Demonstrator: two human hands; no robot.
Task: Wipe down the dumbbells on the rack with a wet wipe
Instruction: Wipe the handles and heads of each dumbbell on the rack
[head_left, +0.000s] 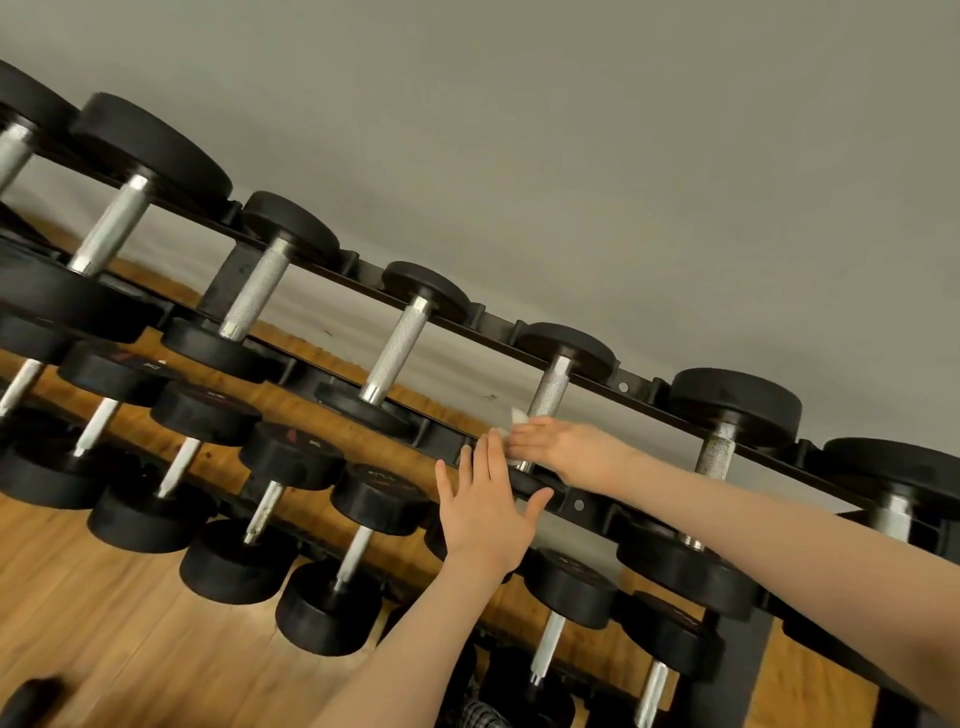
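Observation:
A black rack (636, 387) holds rows of black dumbbells with silver knurled handles. My right hand (563, 449) grips a white wet wipe (517, 418) around the lower part of one top-row dumbbell's handle (550, 392). Only a corner of the wipe shows past my fingers. My left hand (483, 506) lies open, fingers straight, flat against the near black head (524, 480) of that same dumbbell. Neighbouring top-row dumbbells (397, 343) stand to either side.
A second row of smaller dumbbells (291, 457) sits below, and a third row (327, 613) lower down. A grey wall (623, 156) is behind the rack. Wood flooring (104, 623) spreads at the lower left, with a dark object (26, 701) at the bottom corner.

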